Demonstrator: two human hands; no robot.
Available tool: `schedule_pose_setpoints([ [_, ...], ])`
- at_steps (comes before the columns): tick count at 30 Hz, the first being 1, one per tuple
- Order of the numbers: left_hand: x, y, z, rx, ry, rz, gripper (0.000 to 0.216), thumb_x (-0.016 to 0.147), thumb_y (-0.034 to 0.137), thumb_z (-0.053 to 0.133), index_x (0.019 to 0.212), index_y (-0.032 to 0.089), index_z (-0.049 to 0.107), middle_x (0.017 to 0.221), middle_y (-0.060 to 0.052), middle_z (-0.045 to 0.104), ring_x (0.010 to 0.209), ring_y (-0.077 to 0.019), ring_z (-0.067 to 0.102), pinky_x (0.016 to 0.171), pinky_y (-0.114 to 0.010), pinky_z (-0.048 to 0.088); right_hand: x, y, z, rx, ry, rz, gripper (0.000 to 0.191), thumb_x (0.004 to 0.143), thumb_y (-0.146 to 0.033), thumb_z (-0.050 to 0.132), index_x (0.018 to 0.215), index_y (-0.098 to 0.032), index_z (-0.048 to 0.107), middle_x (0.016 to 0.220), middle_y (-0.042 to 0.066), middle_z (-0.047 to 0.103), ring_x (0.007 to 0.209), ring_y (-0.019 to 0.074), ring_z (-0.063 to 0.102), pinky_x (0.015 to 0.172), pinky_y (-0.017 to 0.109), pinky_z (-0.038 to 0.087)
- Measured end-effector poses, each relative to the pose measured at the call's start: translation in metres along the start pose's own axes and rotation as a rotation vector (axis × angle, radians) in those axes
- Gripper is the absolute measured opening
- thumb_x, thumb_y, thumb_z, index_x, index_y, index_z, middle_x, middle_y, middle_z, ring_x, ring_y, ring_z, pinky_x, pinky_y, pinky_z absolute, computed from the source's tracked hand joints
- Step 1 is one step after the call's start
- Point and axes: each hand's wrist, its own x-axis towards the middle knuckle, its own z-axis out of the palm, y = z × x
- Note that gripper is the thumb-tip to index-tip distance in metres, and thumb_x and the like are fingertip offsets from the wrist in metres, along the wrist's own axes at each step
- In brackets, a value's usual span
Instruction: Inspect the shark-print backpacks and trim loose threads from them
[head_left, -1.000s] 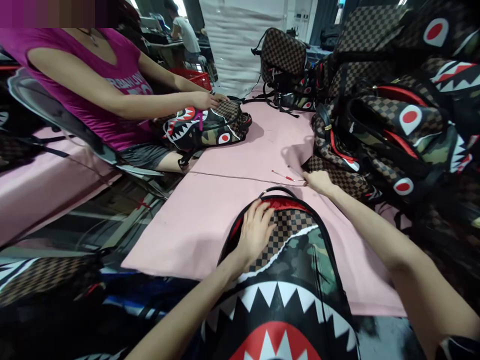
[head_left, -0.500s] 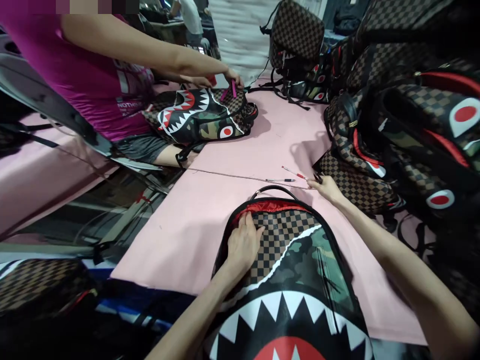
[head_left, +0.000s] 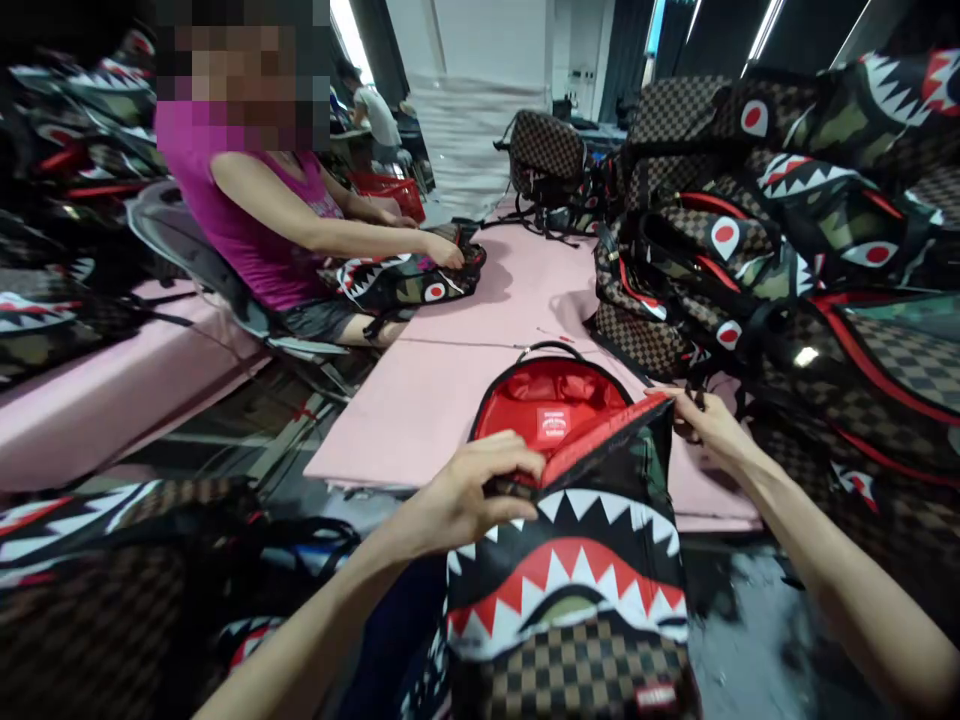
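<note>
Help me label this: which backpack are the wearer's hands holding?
The front-centre backpack, held open by left hand and right hand. The seated person's hand touches another backpack; others sit piled either side.

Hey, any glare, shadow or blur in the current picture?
Head view: a glint on the red-trimmed bag at right edge; shadows across the pink table's far half; the lower-left checkered bag dim, soft; the held backpack clearer.

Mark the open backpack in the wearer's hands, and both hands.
Open backpack point(head_left: 568, 558), head view: printed front panel.
Left hand point(head_left: 474, 492), head view: back of hand.
Right hand point(head_left: 712, 428), head view: back of hand.
</note>
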Motion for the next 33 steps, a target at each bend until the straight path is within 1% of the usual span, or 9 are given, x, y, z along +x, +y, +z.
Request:
schedule_pose_setpoints([
  [3,-0.059,0.003,0.029,0.193,-0.171,0.036,0.016,0.070,0.007,0.047,0.074,0.018,0.058,0.073,-0.002,0.057,0.072,-0.0146,0.050,0.067,-0.025,0.039,-0.069,-0.018,-0.008,-0.077,-0.254,-0.081,0.037,0.068,-0.056,0.063,0.071,-0.019,0.070,0.079,0.007,0.065,0.072,0.0186,0.060,0.065,0.029,0.049],
  [6,-0.116,-0.020,0.062,0.426,-0.177,-0.003,0.031,0.069,0.000,0.040,0.081,0.019,0.061,0.084,-0.005,0.062,0.081,-0.0170,0.052,0.075,-0.030,0.040,-0.136,-0.004,0.002,-0.178,-0.479,-0.080,0.028,0.069,-0.050,0.067,0.073,-0.024,0.073,0.095,0.008,0.066,0.091,0.0232,0.061,0.083,0.035,0.048],
  [9,-0.163,-0.047,0.086,0.554,-0.121,-0.011,0.037,0.081,0.004,0.039,0.098,0.025,0.064,0.102,-0.005,0.064,0.099,-0.0195,0.052,0.087,-0.035,0.039,-0.188,0.037,0.018,-0.273,-0.443,-0.049,0.024,0.075,-0.046,0.063,0.079,-0.025,0.072,0.104,0.007,0.065,0.095,0.0230,0.061,0.086,0.035,0.047],
  [12,-0.189,-0.060,0.099,0.536,0.050,-0.030,0.039,0.084,0.008,0.039,0.106,0.030,0.063,0.109,-0.004,0.062,0.114,-0.0205,0.047,0.095,-0.040,0.037,-0.216,0.074,0.031,-0.308,-0.349,-0.066,0.022,0.079,-0.042,0.061,0.081,-0.023,0.071,0.112,0.008,0.063,0.101,0.0235,0.060,0.089,0.035,0.046],
  [16,-0.189,-0.052,0.112,0.254,0.389,-0.225,0.029,0.085,0.014,0.040,0.090,0.023,0.067,0.107,-0.006,0.061,0.113,-0.0203,0.048,0.096,-0.038,0.040,-0.227,0.088,0.035,-0.306,-0.254,-0.103,0.022,0.081,-0.039,0.059,0.073,-0.020,0.068,0.116,0.011,0.061,0.103,0.0246,0.059,0.087,0.035,0.048],
  [20,-0.171,-0.041,0.124,-0.163,0.597,-0.507,0.015,0.079,0.028,0.052,0.072,0.016,0.057,0.115,-0.009,0.053,0.106,-0.0201,0.052,0.089,-0.033,0.044,-0.227,0.085,0.034,-0.324,-0.240,-0.142,0.022,0.079,-0.039,0.059,0.071,-0.022,0.069,0.114,0.011,0.063,0.101,0.0259,0.061,0.083,0.035,0.052],
  [27,-0.169,-0.050,0.136,-1.035,0.695,-0.675,0.052,0.058,0.020,0.072,0.105,0.019,0.051,0.105,-0.004,0.056,0.078,-0.0132,0.059,0.072,-0.027,0.048,-0.224,0.091,0.035,-0.364,-0.263,-0.132,0.027,0.076,-0.045,0.060,0.068,-0.022,0.071,0.113,0.011,0.063,0.097,0.0281,0.063,0.081,0.035,0.054],
  [30,-0.174,-0.052,0.132,-1.042,0.656,-0.685,0.051,0.057,0.023,0.074,0.104,0.018,0.053,0.101,-0.003,0.057,0.080,-0.0144,0.058,0.073,-0.027,0.047,-0.223,0.093,0.037,-0.355,-0.290,-0.104,0.028,0.078,-0.044,0.059,0.071,-0.020,0.071,0.115,0.012,0.062,0.102,0.0283,0.061,0.087,0.036,0.050],
  [33,-0.167,-0.057,0.113,-0.576,0.607,-0.672,0.035,0.064,0.028,0.068,0.096,0.017,0.059,0.106,-0.007,0.056,0.095,-0.0205,0.056,0.081,-0.032,0.046,-0.222,0.095,0.039,-0.332,-0.305,-0.055,0.029,0.080,-0.043,0.058,0.072,-0.018,0.071,0.117,0.013,0.061,0.105,0.0281,0.059,0.092,0.037,0.047],
])
